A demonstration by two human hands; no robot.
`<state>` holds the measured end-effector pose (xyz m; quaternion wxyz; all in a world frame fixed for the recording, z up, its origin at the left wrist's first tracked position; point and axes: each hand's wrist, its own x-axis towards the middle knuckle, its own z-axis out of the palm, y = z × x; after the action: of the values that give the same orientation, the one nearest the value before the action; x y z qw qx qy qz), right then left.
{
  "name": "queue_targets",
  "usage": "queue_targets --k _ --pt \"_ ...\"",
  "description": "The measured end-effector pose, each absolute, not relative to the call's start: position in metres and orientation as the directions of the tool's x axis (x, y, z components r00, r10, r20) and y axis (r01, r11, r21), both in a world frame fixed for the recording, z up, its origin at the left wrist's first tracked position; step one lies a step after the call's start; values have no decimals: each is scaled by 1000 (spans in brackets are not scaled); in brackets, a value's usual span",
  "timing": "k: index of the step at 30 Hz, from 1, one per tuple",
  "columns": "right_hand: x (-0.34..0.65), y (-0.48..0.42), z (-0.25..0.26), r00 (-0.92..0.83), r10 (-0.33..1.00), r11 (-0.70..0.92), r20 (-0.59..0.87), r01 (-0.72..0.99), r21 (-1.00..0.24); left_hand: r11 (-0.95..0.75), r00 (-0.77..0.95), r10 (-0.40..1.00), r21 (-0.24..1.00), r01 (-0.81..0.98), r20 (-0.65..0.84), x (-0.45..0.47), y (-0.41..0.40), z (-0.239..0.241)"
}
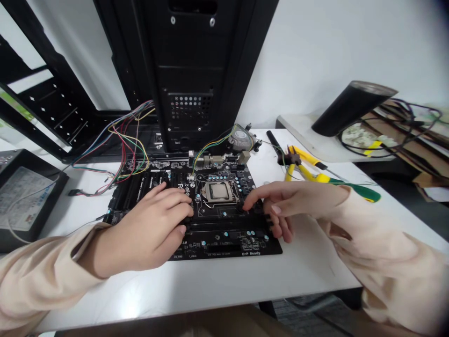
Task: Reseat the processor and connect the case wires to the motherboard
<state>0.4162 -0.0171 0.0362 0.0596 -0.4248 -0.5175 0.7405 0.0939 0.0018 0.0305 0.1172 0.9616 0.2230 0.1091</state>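
A black motherboard (pixel 217 250) lies flat on the white table, its bare processor (pixel 220 191) seated in the metal-framed socket. My left hand (pixel 150 229) rests on the left-middle of the board, fingers stretched out and thumb by the left end of the long black memory slots (pixel 228 225). At the board's right edge is my right hand (pixel 284 206). Its index fingertip touches down right of the socket, while the other fingers bend beside the right slot ends. I see nothing held in either hand; the undersides of the fingers are hidden.
A tall black computer case (pixel 196 70) stands behind the board, trailing coloured wires (pixel 122 140). At left sits a power supply (pixel 28 201). A round cooler (pixel 242 138), yellow-handled pliers (pixel 294 161) and a green-yellow screwdriver handle (pixel 361 191) lie behind my right hand. A black cylinder (pixel 351 107) leans farther right.
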Motion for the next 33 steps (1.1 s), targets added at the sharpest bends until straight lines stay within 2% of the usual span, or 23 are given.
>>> queue_targets --k 3,6,10,14,33 --pt "414 -17 38 -598 538 -432 -594 410 -804 -874 873 459 263 410 166 95 2 29" --pt "404 -19 45 -493 592 -344 -637 560 -754 -870 864 472 249 425 173 95 2 27" --pt "393 -21 52 -399 734 -88 -550 747 -659 -871 860 475 239 430 185 93 1 24" --pt "393 -21 51 -422 767 59 -483 796 -602 -870 858 478 237 433 188 92 1 24" --pt "390 -23 57 -381 757 23 -531 828 -561 -862 858 492 223 456 145 96 -1 25"
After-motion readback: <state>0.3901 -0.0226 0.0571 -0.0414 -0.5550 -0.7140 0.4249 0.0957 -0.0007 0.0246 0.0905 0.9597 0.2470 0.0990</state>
